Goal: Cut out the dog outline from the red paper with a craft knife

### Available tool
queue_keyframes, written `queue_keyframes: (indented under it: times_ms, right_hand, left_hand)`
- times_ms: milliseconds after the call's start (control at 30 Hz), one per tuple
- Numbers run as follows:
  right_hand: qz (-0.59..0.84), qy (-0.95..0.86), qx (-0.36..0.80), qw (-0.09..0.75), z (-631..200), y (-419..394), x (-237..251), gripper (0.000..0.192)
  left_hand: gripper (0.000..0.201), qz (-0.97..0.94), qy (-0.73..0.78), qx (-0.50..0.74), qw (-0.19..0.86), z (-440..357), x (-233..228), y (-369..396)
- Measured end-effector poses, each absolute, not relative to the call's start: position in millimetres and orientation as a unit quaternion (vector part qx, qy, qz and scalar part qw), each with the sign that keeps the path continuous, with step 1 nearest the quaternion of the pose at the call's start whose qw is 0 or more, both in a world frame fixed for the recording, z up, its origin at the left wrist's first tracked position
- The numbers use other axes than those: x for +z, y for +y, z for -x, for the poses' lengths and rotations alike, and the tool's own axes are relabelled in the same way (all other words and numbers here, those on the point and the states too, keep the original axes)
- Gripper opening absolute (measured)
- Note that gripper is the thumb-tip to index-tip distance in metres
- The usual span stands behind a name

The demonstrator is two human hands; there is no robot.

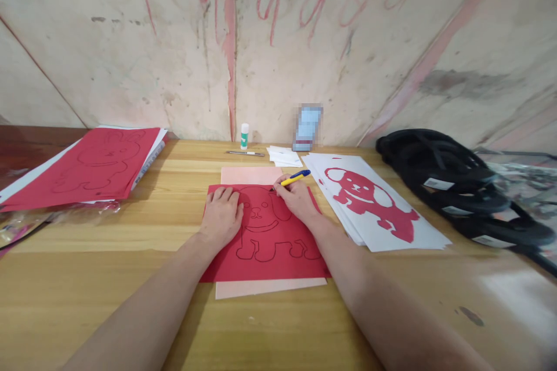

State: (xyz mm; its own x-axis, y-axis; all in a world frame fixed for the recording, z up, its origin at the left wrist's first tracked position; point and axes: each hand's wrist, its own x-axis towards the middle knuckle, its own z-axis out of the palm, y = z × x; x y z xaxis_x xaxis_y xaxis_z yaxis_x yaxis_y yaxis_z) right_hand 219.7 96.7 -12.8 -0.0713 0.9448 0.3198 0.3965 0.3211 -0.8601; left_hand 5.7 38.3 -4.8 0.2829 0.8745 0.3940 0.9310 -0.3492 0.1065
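A red sheet of paper (287,269) lies before me on a pale pink board (261,289), which shows past its far and near edges. Black lines on the red sheet outline a dog. My left hand (223,213) rests flat on the sheet's left part, fingers spread a little. In a pinch grip, my right hand (296,196) holds a slim yellow pen-shaped tool (290,180) with a blue end. Its tip meets the sheet near the top of the dog's head; whether it is a nib or a blade is too small to tell.
White sheets bearing a red paper-cut dog (394,217) lie to the right, beside stacked black helmet-like items (439,179). A stack topped by red paper (108,156) is at left. A glue stick (244,136), slim pen (245,153), white scraps (284,156) and phone (307,127) line the wall.
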Motion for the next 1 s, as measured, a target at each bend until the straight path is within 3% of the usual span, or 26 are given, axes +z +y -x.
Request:
queue_keyframes:
  times_ms: [367,700,1000]
  right_hand:
    - [0.492,-0.665,0.319,0.462,-218.8,97.5,-12.8,0.017]
    - [0.508,-0.568,0.347,0.547,-231.8,103.5,-14.3,0.017]
    - [0.522,-0.609,0.306,0.512,-229.6,90.8,-4.1,0.015]
  left_hand:
    - [0.025,0.798,-0.566,-0.192,0.074,-6.7,-3.8,38.4]
    - [0.025,0.8,-0.565,-0.189,0.074,-5.5,-4.7,38.9]
    - [0.025,0.8,-0.562,-0.195,0.082,-4.8,-6.3,40.3]
